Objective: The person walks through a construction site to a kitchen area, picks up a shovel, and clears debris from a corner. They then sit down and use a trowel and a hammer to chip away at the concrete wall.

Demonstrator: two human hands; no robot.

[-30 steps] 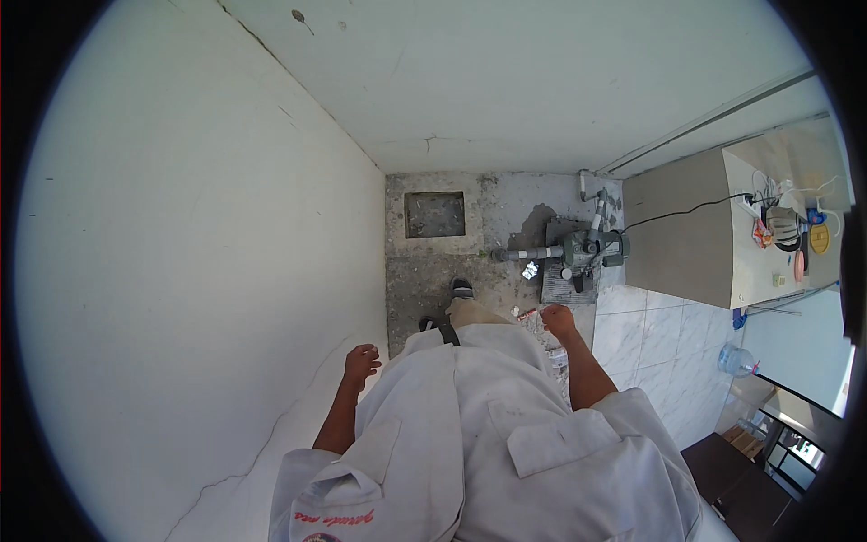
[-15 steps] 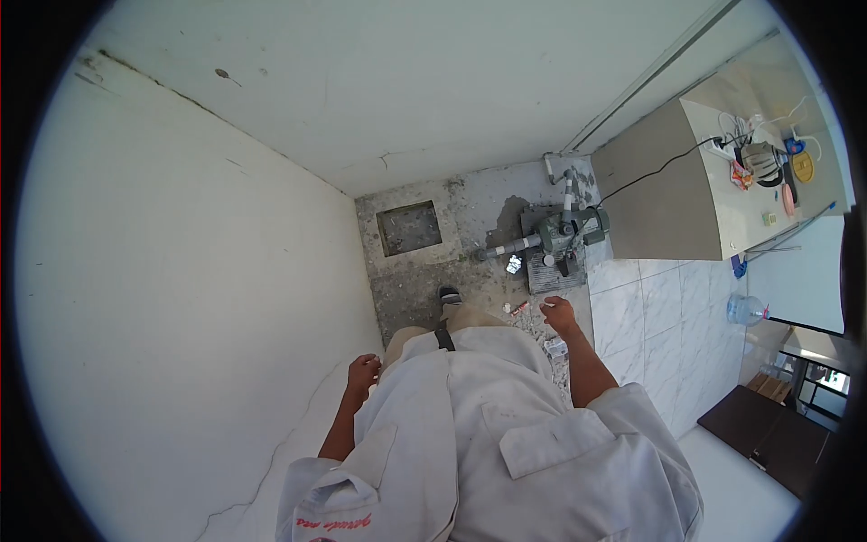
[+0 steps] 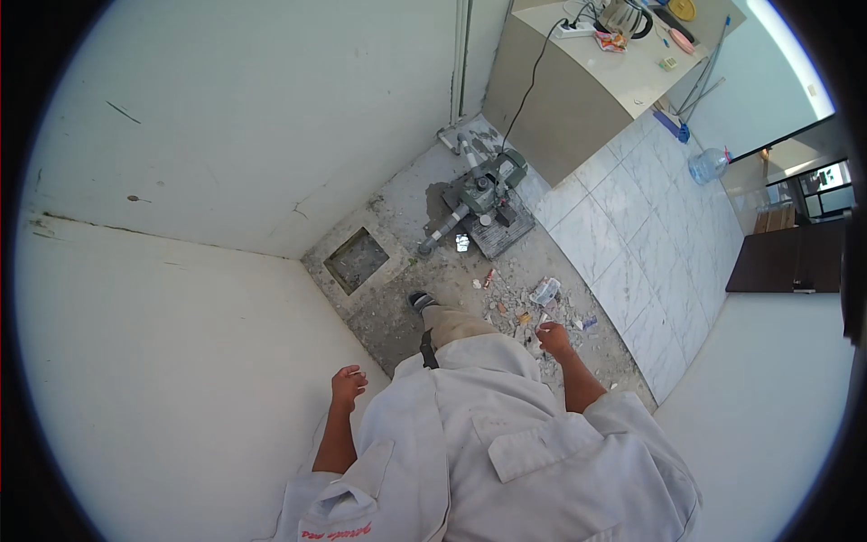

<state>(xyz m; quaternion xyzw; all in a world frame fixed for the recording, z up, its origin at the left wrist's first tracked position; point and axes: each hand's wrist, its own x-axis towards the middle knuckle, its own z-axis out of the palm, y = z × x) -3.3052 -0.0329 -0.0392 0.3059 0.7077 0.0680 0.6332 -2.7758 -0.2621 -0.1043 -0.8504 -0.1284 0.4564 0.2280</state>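
Note:
My left hand [image 3: 348,388] hangs beside the white wall with its fingers loosely bent and slightly apart; I see nothing held in it. On the other side, my right hand [image 3: 554,341] is over the rubble-strewn floor. Its thumb and fingers are pinched together, with a small white thing [image 3: 544,320] at their tips, too small to name. Ahead on the concrete stands a green water pump [image 3: 488,185] with grey pipe [image 3: 445,230] joined to it. A square pit [image 3: 358,260] is sunk in the floor left of the pump.
Broken rubble, a clear plastic package [image 3: 545,290] and scraps litter the floor near my right hand. A beige counter [image 3: 551,99] holds a kettle [image 3: 623,18] and a power strip [image 3: 575,30]. A water bottle [image 3: 709,166] stands beyond the marble tiles [image 3: 623,217].
My view has turned to the right, so the pump and counter sit further left and more rubble shows. My left hand has swung slightly outward from my body.

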